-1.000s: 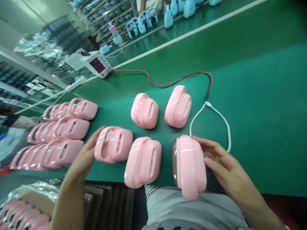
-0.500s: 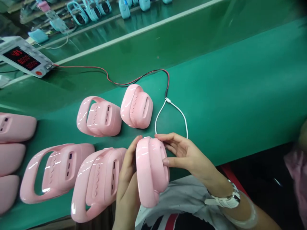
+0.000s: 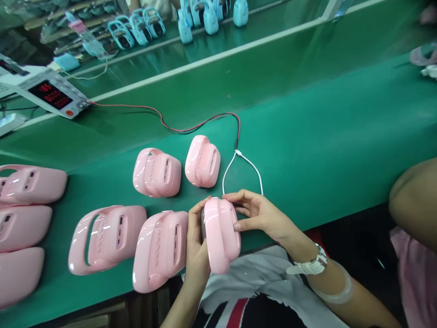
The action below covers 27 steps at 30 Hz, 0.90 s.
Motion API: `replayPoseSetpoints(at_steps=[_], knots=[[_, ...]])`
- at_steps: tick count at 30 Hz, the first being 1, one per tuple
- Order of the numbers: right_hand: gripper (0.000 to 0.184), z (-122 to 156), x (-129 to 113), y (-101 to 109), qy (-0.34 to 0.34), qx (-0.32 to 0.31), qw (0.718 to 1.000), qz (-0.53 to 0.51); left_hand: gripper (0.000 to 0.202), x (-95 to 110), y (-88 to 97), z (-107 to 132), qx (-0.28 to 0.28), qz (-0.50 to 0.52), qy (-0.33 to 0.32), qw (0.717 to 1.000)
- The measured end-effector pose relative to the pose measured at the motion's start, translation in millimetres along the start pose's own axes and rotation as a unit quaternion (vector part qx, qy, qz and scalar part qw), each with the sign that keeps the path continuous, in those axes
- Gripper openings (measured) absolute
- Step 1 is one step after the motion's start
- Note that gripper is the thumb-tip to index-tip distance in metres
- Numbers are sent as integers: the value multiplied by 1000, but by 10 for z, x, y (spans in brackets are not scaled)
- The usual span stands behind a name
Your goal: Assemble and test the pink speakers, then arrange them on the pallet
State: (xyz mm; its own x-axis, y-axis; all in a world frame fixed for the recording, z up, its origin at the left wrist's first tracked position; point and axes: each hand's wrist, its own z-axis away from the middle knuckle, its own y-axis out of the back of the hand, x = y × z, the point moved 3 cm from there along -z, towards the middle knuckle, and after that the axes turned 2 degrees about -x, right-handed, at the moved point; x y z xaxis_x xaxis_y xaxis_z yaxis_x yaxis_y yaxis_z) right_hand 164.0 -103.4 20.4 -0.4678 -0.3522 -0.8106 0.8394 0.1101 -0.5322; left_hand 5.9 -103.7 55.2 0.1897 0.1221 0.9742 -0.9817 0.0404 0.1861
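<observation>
Pink unit [image 3: 223,234] sits between both palms, at the near edge of the green bench [image 3: 324,150]. Left hand [image 3: 196,243]: clamped on the unit's left side, fingers wrapped along the dark front. Right hand [image 3: 262,216]: closed about the far right part of the same unit, thumb against its side, forefinger at the far end. White cable [image 3: 255,169] loops just beyond the right fingers; whether its plug is seated is hidden from me.

Left of the grip, just beside it: one pink piece [image 3: 160,250], handle folded close. Farther left, another piece [image 3: 131,223] with its handle standing clear. Beyond the grip, two more [image 3: 172,173]. Well to the left, a stacked group [image 3: 41,187].

Containers: clear bottle [image 3: 85,34] with pink top, far beyond and left of the grip; contents indistinct. Racks [image 3: 92,9] behind it bear rows of blurred items.
</observation>
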Motion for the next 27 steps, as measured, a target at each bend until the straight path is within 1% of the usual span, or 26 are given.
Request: replayPoseSetpoints(at_steps=[3, 6, 9, 12, 14, 15, 17, 19, 22, 24, 25, 27], knots=[[51, -22, -44, 2, 2, -11, 1000, 29, 40, -8, 0, -10, -24, 10, -28, 999], [51, -50, -102, 11, 0, -8, 997, 77, 38, 1, 3, -19, -27, 18, -71, 997], [50, -58, -158, 27, -11, -4, 992, 127, 39, -35, -19, -35, -30, 45, -74, 996], [53, -3, -188, 26, -18, -5, 995, 93, 42, -92, -55, -64, -26, 91, -67, 993], [42, 61, -199, 17, -8, 24, 997, 69, 41, -116, -77, -90, -20, 103, -75, 992], [34, 94, -203, 8, 0, 48, 996, 78, 40, -123, -87, -102, -18, 104, -82, 991], [29, 147, -217, -25, 15, 97, 986, 133, 40, -132, -104, -122, -18, 104, -96, 990], [27, 173, -232, -87, 20, 124, 974, 190, 40, -142, -111, -129, -17, 108, -107, 988], [22, 166, -254, -190, 15, 130, 964, 232, 40, -161, -92, -120, -11, 101, -117, 988], [22, 143, -262, -215, -6, 125, 959, 254, 40, -182, -69, -117, -7, 82, -110, 991], [21, 132, -263, -201, -22, 124, 957, 263, 40, -195, -59, -119, -6, 72, -104, 992], [20, 116, -273, -107, -49, 123, 952, 275, 40, -217, -46, -124, -4, 60, -95, 994]])
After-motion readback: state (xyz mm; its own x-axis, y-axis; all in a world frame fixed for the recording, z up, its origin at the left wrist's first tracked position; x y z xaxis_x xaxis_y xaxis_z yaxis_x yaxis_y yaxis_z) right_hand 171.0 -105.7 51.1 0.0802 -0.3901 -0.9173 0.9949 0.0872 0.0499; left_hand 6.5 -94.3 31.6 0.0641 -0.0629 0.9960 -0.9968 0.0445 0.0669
